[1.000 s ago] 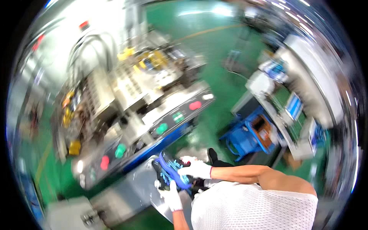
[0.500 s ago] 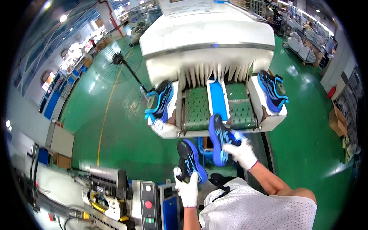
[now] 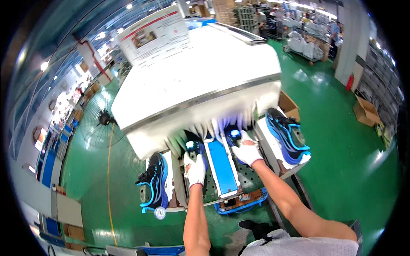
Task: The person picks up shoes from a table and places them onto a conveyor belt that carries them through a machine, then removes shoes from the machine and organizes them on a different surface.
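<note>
My left hand (image 3: 195, 169), in a white glove, grips a dark blue shoe (image 3: 194, 148) at the mouth of a large white machine (image 3: 192, 85). In the same kind of glove, my right hand (image 3: 247, 151) holds a second blue shoe (image 3: 232, 134) at the opening, to the right of a blue centre strip (image 3: 221, 166). Both shoes rest on perforated green belts (image 3: 210, 187) and are partly hidden under hanging white flaps (image 3: 205, 130).
A blue and black shoe (image 3: 154, 182) stands on the machine's left shelf, another (image 3: 287, 135) on the right shelf. A standing fan (image 3: 97, 124) is left, cardboard boxes (image 3: 366, 112) right, on the green floor (image 3: 333, 141). A blue crate (image 3: 239, 204) sits below the belts.
I have turned from a control panel to the white machine. Both hands carried the shoes forward from in front of me onto the belts at the flapped opening.
</note>
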`<state>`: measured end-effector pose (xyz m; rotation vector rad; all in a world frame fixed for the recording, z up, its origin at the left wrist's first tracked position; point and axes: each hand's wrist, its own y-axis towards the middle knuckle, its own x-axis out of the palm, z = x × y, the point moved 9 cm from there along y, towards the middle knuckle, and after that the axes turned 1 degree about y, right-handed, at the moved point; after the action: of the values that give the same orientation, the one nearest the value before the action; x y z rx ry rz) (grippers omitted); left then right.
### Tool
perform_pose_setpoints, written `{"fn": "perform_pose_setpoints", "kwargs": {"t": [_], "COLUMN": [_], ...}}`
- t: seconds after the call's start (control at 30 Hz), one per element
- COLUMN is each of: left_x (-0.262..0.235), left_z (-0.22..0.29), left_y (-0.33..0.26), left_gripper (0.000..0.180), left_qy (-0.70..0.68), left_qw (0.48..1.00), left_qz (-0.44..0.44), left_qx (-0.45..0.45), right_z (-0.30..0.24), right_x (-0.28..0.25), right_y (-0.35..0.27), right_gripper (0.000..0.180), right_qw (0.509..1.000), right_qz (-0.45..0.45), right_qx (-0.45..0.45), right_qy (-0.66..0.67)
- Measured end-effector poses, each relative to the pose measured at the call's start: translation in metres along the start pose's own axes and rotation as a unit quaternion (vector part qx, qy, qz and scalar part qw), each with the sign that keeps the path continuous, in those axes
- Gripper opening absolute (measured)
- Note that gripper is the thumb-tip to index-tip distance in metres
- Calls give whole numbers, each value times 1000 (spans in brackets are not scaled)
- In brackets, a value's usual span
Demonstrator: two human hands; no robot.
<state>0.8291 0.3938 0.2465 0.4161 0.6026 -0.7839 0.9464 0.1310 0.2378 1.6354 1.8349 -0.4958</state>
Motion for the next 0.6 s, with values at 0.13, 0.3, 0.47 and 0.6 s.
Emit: {"fn": "perform_pose_setpoints", "kwargs": {"t": [0.13, 0.3, 0.47, 0.6], "left_x": [-4, -35, -135, -242], "left_z": [7, -104, -268, -301], "left_y": [-72, -268, -499, -759], "left_gripper": [69, 37, 65, 45], "left_qy": [-84, -124, 158, 198], "left_qw": [993, 991, 960, 869], "left_qz": [-9, -40, -37, 171], "left_qx": [82, -33, -228, -421], "right_z": [-42, -155, -211, -214], "right_x": [-30, 33, 152, 141], "right_y": [-46, -186, -468, -624], "right_gripper": [68, 56, 59, 58], "right_qw": [926, 894, 599, 424], "right_qz": [260, -192, -632, -749], "right_qx": [-198, -314, -439, -490], "right_qy": [-189, 255, 222, 143]}}
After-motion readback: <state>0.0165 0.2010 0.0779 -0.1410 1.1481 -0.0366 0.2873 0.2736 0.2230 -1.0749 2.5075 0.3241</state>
